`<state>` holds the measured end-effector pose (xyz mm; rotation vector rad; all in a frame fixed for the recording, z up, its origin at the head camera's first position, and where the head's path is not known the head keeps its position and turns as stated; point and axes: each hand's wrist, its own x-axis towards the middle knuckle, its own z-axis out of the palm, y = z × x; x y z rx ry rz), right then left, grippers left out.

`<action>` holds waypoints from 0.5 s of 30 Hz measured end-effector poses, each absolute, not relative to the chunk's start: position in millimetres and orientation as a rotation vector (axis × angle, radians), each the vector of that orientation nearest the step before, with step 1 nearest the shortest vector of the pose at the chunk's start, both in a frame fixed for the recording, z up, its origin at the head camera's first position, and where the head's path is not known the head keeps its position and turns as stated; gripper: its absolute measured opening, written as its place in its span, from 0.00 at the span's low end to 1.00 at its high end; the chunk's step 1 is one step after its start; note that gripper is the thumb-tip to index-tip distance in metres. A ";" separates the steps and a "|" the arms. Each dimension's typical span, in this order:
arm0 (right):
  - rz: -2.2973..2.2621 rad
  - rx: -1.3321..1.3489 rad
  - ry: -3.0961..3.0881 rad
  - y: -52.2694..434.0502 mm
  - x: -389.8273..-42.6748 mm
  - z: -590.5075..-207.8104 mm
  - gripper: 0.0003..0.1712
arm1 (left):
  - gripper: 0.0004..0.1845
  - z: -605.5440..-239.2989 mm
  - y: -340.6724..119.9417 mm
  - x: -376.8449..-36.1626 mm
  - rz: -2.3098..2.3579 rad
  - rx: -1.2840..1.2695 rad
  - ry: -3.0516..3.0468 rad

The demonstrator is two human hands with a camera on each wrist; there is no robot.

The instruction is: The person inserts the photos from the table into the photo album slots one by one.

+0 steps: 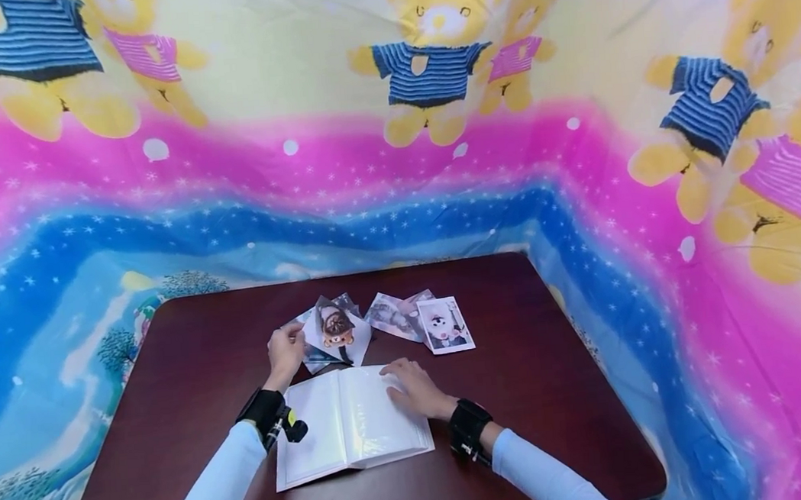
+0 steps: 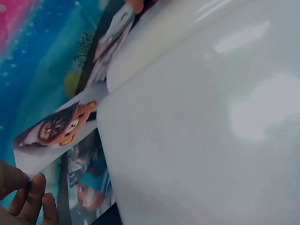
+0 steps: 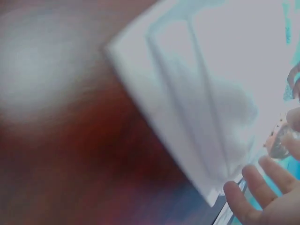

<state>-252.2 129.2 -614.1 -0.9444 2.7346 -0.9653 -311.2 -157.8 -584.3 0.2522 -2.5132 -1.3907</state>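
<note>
1. From the head view I see a dark red-brown desk (image 1: pixel 539 379) with an open white photo album (image 1: pixel 343 429) lying flat near the front edge, both pages blank and glossy.
2. My left hand (image 1: pixel 285 354) is at the album's far left corner, fingers pinching the edge of a photo of a brown bear (image 1: pixel 336 326). The photo is tilted up off the desk, above a small pile of other photos (image 1: pixel 317 354).
3. The left wrist view confirms it: fingertips (image 2: pixel 33 192) clamped on the white border of the bear photo (image 2: pixel 56 133), with the album page (image 2: pixel 201 131) just beside it filling most of the frame. More prints lie under the bear photo.
4. My right hand (image 1: pixel 416 387) rests flat on the album's right page, fingers spread and relaxed, holding nothing.
5. The right wrist view is blurred. I can make out the album's corner (image 3: pixel 187 108) over the dark desk (image 3: pixel 70 154) and straight fingers (image 3: pixel 253 192) at the lower right.
6. The hands are apart, one on each side of the album's spine.
7. Beyond the album lie a second loose group of photos (image 1: pixel 394 315) and a white-bordered photo of a pale plush figure (image 1: pixel 445 325), which overlaps that group's right edge.
8. A bright cartoon-bear sheet (image 1: pixel 395 166) hangs behind and around the desk.
</note>
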 end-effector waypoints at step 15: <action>-2.030 -0.230 2.026 85.3 -302.1 -597.9 0.27 | 0.11 -549.6 -140.0 -246.0 -1.552 0.108 -2.187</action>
